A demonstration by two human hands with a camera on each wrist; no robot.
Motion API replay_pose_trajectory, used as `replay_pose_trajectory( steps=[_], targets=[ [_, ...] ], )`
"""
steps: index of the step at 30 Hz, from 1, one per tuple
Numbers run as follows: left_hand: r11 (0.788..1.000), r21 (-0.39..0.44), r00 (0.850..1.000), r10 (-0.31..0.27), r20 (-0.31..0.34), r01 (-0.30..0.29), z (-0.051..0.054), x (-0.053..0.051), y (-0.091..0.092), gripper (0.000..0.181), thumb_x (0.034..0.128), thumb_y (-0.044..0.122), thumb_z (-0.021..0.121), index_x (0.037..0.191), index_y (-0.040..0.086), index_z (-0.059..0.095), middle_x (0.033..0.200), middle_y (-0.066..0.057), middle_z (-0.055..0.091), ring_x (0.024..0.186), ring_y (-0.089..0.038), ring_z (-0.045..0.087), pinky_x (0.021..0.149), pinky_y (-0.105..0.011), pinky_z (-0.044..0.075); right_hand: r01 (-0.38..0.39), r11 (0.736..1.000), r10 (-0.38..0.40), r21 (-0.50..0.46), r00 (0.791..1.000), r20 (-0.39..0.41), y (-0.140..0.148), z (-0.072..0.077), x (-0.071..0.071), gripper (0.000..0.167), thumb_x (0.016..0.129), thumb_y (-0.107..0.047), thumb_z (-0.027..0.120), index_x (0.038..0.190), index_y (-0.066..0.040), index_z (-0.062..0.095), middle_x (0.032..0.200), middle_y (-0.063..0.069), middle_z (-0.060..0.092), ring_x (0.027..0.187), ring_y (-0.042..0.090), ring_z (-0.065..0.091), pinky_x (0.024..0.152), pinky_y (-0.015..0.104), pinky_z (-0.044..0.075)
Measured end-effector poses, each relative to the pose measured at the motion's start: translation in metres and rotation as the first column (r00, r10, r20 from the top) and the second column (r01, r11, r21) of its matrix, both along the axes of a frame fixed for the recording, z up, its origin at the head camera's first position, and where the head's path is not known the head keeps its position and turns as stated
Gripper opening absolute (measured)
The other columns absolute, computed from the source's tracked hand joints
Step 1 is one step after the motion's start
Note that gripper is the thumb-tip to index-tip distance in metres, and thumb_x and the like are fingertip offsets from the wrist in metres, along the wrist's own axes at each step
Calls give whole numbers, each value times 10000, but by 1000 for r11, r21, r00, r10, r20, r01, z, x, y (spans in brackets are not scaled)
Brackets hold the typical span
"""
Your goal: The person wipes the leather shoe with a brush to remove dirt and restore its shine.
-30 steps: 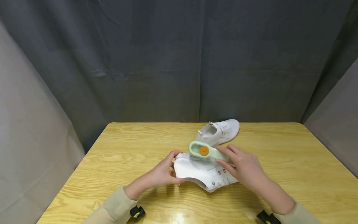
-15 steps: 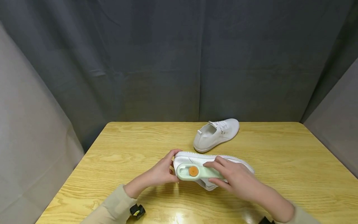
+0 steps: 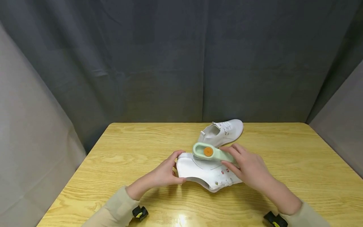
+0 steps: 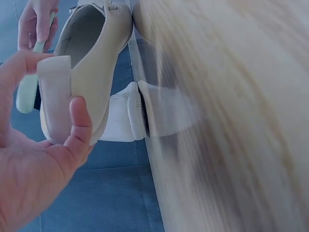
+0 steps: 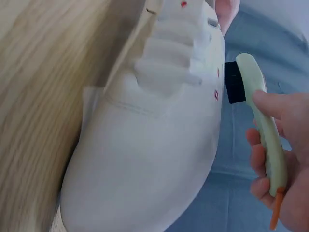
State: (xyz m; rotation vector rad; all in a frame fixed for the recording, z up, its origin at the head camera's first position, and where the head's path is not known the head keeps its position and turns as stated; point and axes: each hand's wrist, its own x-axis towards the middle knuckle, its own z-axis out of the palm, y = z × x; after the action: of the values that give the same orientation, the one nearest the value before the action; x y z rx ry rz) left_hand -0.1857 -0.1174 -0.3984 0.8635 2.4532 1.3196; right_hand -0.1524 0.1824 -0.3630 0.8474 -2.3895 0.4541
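A white lace-up shoe [image 3: 195,170] lies on its side, its opening toward me and its toe to the right. My left hand [image 3: 167,171] grips the heel [image 4: 55,99], thumb and fingers curled round it. In my right hand [image 3: 250,165] is a pale green shoe brush [image 3: 201,150] with an orange round button [image 3: 208,151]. The brush head lies over the shoe's upturned side, near the sole edge. Dark bristles [image 5: 235,82] face the shoe's side in the right wrist view; whether they touch it is hard to tell. My right fingers [image 5: 258,159] wrap round the handle.
A second white shoe [image 3: 233,132] stands upright behind the first, near the far edge of the wooden table [image 3: 136,142]. Dark grey curtain [image 3: 158,63] hangs behind the table, with lighter cloth [image 3: 31,132] at the sides.
Half a second ago the brush came down toward me over the shoe's side and opening; now it is back up near the sole edge. My left hand keeps its grip on the heel.
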Motion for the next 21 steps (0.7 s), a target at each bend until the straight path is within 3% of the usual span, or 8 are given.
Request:
replay_pose_trajectory(
  steps=[3,6,9,12,16,21],
  targets=[
    [1000,-18,1000,-10,-10,10,0,1,0,915,770,93,808,1482,18,238,1307,-95,446,897,-187,521,639,-278,510,7,1000,-6,-25,1000,5,2,2,2,458,773,-200,814,1186,-187,616,919,-84,510,567,-1,348,426,185,291],
    [999,-42,999,-13,-32,11,0,1,-1,925,750,79,809,1476,8,241,1289,-106,461,934,-190,518,649,-274,516,-87,996,87,-30,996,-3,1,1,7,414,805,-241,791,1184,-198,628,935,-109,521,613,-6,398,470,179,342],
    [999,-52,999,-13,-48,11,-1,1,0,923,733,45,793,1475,7,246,1270,-112,474,945,-184,518,656,-271,520,-208,978,208,-1,978,-26,-2,-3,11,378,833,-289,766,1176,-188,641,975,-103,556,664,3,464,521,175,388],
    [998,-57,998,-13,-56,9,0,1,0,922,720,20,772,1477,12,246,1247,-108,483,916,-179,524,661,-270,519,-270,962,271,34,962,-30,-4,-7,15,379,824,-293,772,1168,-188,652,995,-90,579,686,15,501,538,172,403],
    [998,-69,998,-9,-64,5,0,1,0,917,727,47,784,1474,22,253,1244,-100,480,914,-170,519,656,-269,513,-265,964,265,36,964,-2,-3,-10,13,447,740,-206,829,1153,-176,660,983,-87,580,679,12,493,539,174,405],
    [996,-84,998,-5,-64,0,-1,0,0,918,744,102,807,1472,18,255,1270,-100,472,932,-181,511,669,-271,498,-197,980,197,5,980,-18,5,-9,5,407,785,-233,808,1159,-182,657,970,-98,557,652,-4,461,515,169,392]
  ],
)
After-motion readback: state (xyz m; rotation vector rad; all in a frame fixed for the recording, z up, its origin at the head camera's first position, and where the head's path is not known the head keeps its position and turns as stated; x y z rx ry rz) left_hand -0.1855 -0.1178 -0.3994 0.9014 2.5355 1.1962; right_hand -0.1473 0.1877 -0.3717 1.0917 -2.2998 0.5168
